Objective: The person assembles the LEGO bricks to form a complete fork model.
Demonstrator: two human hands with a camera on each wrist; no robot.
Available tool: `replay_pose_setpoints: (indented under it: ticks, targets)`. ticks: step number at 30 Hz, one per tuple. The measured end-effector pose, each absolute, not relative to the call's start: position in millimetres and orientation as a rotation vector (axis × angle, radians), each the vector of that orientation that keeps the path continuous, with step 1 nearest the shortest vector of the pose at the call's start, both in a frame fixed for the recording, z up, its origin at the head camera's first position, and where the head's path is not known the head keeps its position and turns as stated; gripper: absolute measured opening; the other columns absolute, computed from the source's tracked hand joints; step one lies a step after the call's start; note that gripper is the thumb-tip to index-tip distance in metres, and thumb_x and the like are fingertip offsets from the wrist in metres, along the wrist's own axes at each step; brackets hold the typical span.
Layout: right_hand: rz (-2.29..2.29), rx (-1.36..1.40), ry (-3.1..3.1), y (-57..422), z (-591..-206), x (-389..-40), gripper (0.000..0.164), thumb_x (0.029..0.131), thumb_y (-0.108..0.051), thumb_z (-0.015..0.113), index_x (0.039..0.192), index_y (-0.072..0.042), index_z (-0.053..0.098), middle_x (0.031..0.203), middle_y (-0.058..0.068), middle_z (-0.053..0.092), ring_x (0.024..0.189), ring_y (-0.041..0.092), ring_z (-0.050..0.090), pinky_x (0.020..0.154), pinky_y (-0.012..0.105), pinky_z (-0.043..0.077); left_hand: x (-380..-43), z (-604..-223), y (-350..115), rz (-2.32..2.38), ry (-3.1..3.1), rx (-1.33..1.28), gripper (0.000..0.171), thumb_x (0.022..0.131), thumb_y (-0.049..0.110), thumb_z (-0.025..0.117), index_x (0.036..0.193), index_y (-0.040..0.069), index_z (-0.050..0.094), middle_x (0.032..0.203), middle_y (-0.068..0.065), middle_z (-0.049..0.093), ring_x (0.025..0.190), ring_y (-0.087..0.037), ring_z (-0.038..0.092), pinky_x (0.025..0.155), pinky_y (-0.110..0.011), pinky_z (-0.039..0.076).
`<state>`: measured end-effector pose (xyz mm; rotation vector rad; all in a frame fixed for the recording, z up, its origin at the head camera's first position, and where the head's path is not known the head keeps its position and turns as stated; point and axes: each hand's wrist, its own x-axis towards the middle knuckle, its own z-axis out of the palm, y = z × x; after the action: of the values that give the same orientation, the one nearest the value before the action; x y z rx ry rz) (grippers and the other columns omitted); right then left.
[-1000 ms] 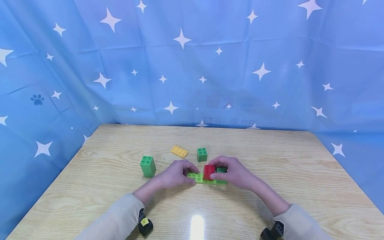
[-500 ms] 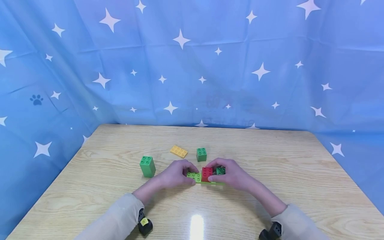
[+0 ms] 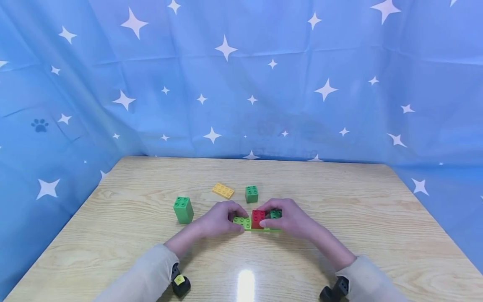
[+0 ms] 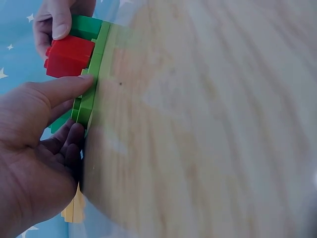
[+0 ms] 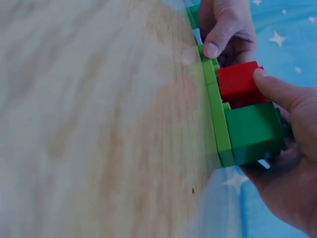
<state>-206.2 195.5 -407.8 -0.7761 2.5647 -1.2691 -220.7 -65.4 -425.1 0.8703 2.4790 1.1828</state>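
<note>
Two light green flat building bricks (image 3: 241,222) lie end to end on the table, a seam showing between them in the right wrist view. My left hand (image 3: 225,217) grips their left end, thumb on the near side and fingers behind. A red studded brick (image 3: 258,218) sits on the light green row near the seam. My right hand (image 3: 289,219) pinches this red brick, with its thumb (image 5: 277,89) on the near face. Right of the red one, a dark green brick (image 5: 252,133) stands on the row's right end, partly covered by the right hand in the head view.
A tall green block (image 3: 183,210) stands left of the left hand. Behind the hands are a yellow flat brick (image 3: 223,191) and a small green brick (image 3: 251,194). A blue star-patterned curtain (image 3: 226,105) hangs along the back edge of the wooden table (image 3: 211,268).
My right hand has moved slightly left and brought the red brick down onto the light green row, leaving a gap beside the dark green one. The left hand keeps its grip.
</note>
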Motion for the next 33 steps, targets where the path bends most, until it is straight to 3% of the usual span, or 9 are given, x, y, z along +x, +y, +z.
replay_pose_setpoints:
  ticks: [10, 19, 23, 29, 33]
  targets:
    - [-1.253, -0.787, 2.530, 195, -406, -205, 0.027, 0.091, -0.021, 0.081, 0.116, -0.013, 0.075, 0.100, -0.007, 0.070, 0.092, 0.017, 0.062, 0.081, 0.032, 0.055, -219, -423, -65, 1.190, 2.450, 0.859, 0.030, 0.085, 0.008, 0.083, 0.113, 0.008, 0.074, 0.100, 0.004, 0.067, 0.080, -0.012, 0.056, 0.072, -0.028, 0.050]
    - [-1.219, -0.875, 2.551, 192, -409, -208, 0.024, 0.093, -0.021, 0.079, 0.115, -0.012, 0.073, 0.098, -0.008, 0.069, 0.089, 0.015, 0.061, 0.082, 0.033, 0.053, -225, -406, -72, 1.123, 2.358, 0.793, 0.047, 0.082, 0.010, 0.085, 0.126, 0.005, 0.070, 0.109, 0.000, 0.068, 0.087, -0.016, 0.058, 0.076, -0.032, 0.051]
    - [-1.189, -0.867, 2.543, 193, -406, -208, 0.025, 0.094, -0.021, 0.078, 0.115, -0.011, 0.072, 0.099, -0.007, 0.069, 0.090, 0.014, 0.062, 0.083, 0.033, 0.053, -228, -400, -74, 1.175, 2.354, 0.736, 0.042, 0.086, 0.010, 0.082, 0.126, 0.006, 0.070, 0.111, -0.002, 0.069, 0.095, -0.017, 0.062, 0.082, -0.034, 0.054]
    - [-1.165, -0.867, 2.561, 193, -403, -207, 0.026, 0.094, -0.022, 0.078, 0.116, -0.009, 0.073, 0.099, -0.007, 0.071, 0.091, 0.012, 0.063, 0.084, 0.032, 0.054, -236, -399, -71, 1.321, 2.453, 0.716, 0.029, 0.090, 0.009, 0.077, 0.117, 0.001, 0.071, 0.094, -0.001, 0.068, 0.083, -0.019, 0.064, 0.070, -0.032, 0.055]
    - [-1.172, -0.863, 2.588, 191, -406, -206, 0.026, 0.093, -0.020, 0.079, 0.115, -0.009, 0.074, 0.098, -0.008, 0.071, 0.090, 0.011, 0.064, 0.085, 0.033, 0.054, -241, -402, -63, 1.458, 2.525, 0.635, 0.027, 0.089, 0.010, 0.079, 0.115, 0.003, 0.073, 0.096, -0.004, 0.068, 0.083, -0.019, 0.063, 0.070, -0.031, 0.054]
